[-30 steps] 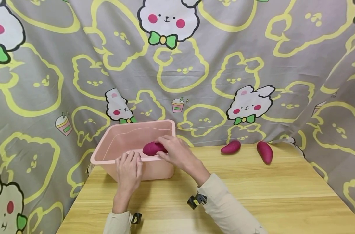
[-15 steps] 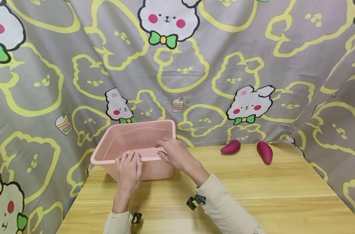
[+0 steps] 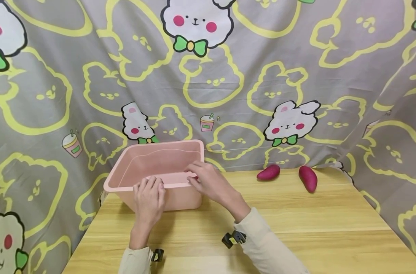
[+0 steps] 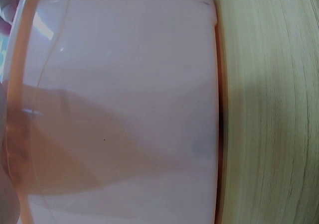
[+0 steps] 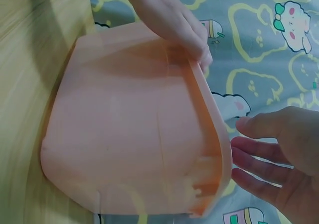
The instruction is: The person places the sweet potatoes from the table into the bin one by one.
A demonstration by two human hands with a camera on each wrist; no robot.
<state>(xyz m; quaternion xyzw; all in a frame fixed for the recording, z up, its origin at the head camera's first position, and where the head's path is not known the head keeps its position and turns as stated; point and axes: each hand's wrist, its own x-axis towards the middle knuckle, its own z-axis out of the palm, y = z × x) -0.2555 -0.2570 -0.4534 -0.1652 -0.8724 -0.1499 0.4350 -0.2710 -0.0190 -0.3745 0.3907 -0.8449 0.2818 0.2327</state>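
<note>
A pink plastic bin [image 3: 182, 198] stands on the table at left of centre. My left hand [image 3: 149, 199] grips its near rim, fingers curled over the edge; the right wrist view shows this left hand [image 5: 172, 22] too. Over the bin's right front corner is my right hand [image 3: 209, 182], its fingers loosely spread and holding nothing. In the right wrist view the right hand's fingers [image 5: 264, 171] lie apart right at the rim. Most of the bin's floor is hidden behind its front wall. Farther right lie two purple-red sweet potatoes, one nearer [image 3: 268, 173] and one beyond [image 3: 308, 179].
A wooden table [image 3: 297, 224] carries the bin and the sweet potatoes. Behind it hangs a grey curtain [image 3: 225, 114] with cartoon rabbits, right at the table's back edge. Folds of the same cloth close in both sides.
One second ago my right hand held a sweet potato over the bin; it has let go, and that sweet potato is out of sight. The left hand stays on the rim.
</note>
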